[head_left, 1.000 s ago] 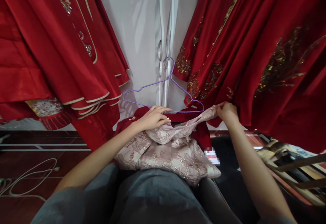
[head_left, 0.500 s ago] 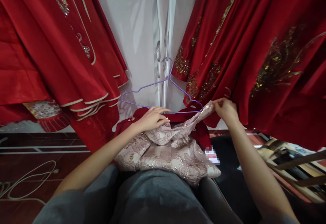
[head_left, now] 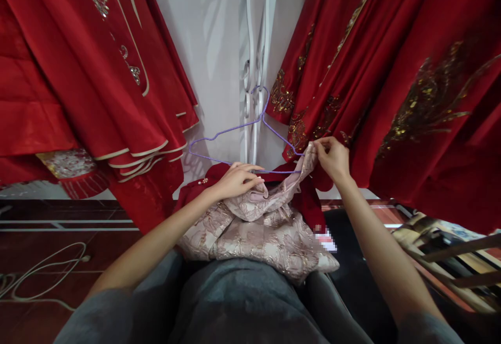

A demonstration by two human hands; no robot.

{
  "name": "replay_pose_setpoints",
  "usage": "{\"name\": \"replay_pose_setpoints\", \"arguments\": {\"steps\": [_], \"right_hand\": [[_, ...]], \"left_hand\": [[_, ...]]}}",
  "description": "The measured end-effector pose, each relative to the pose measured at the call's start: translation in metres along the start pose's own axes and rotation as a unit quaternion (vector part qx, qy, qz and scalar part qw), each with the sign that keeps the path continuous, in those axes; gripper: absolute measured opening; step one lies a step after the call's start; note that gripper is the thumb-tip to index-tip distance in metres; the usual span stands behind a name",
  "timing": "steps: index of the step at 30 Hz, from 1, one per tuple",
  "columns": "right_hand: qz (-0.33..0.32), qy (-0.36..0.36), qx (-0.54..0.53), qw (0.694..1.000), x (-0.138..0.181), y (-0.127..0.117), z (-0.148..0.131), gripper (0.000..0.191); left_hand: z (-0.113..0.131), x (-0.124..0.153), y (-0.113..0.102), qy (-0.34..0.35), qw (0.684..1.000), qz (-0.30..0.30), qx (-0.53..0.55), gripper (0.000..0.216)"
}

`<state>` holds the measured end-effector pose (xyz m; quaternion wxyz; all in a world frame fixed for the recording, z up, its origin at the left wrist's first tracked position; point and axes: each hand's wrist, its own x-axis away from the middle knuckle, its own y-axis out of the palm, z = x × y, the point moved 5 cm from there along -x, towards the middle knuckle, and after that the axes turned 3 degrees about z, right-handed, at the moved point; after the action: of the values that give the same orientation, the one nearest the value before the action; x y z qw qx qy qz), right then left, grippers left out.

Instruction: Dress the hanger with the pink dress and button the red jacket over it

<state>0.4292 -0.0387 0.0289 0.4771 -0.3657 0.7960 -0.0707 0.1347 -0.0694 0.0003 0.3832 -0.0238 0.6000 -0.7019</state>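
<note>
Hands: right hand (head_left: 332, 158) pinches pink brocade garment (head_left: 266, 229) edge by purple wire hanger (head_left: 227, 133), left hand (head_left: 237, 179) rests flat on it, gripping nothing; keeping cloth taut seems wise.

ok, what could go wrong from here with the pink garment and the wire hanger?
1. The right hand pinches only one edge of the pink garment by the thin purple hanger; the wire could snag the brocade.
2. The hanger seems to hang only by its hook from the white door handle; a tug may unhook it.
3. Most of the garment lies loose on the lap under the left hand, atop a red garment; either might slide off.
</note>
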Motion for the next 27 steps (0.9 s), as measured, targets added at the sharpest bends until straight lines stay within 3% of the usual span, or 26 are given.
{"name": "replay_pose_setpoints", "arguments": {"steps": [3,6,9,12,18,23,27], "right_hand": [[0.006,-0.015,-0.047,0.999,0.002,0.010,-0.007,0.025],[0.030,0.027,-0.088,0.995,0.001,0.018,0.004,0.028],[-0.022,0.052,-0.109,0.992,0.004,0.024,0.012,0.030],[-0.082,0.009,-0.091,0.992,0.012,0.017,-0.004,0.026],[-0.040,-0.023,-0.038,0.998,0.009,-0.003,-0.038,0.025],[-0.077,-0.064,-0.082,0.992,0.001,0.029,-0.034,0.026],[-0.145,-0.080,-0.094,0.982,0.009,0.047,-0.031,0.028]], "left_hand": [[-0.002,-0.002,0.004,-0.007,1.000,0.010,0.004,0.035],[-0.003,-0.003,0.006,-0.010,1.000,0.010,0.004,0.035],[-0.003,-0.002,0.005,-0.015,1.000,0.010,0.005,0.036],[0.001,-0.003,0.007,-0.020,1.000,0.014,-0.005,0.036],[0.017,-0.011,0.018,-0.003,1.000,-0.003,-0.010,0.036],[0.016,-0.019,0.018,-0.010,1.000,0.023,0.016,0.035],[-0.008,-0.018,-0.005,-0.103,0.988,0.095,0.067,0.045]]}}
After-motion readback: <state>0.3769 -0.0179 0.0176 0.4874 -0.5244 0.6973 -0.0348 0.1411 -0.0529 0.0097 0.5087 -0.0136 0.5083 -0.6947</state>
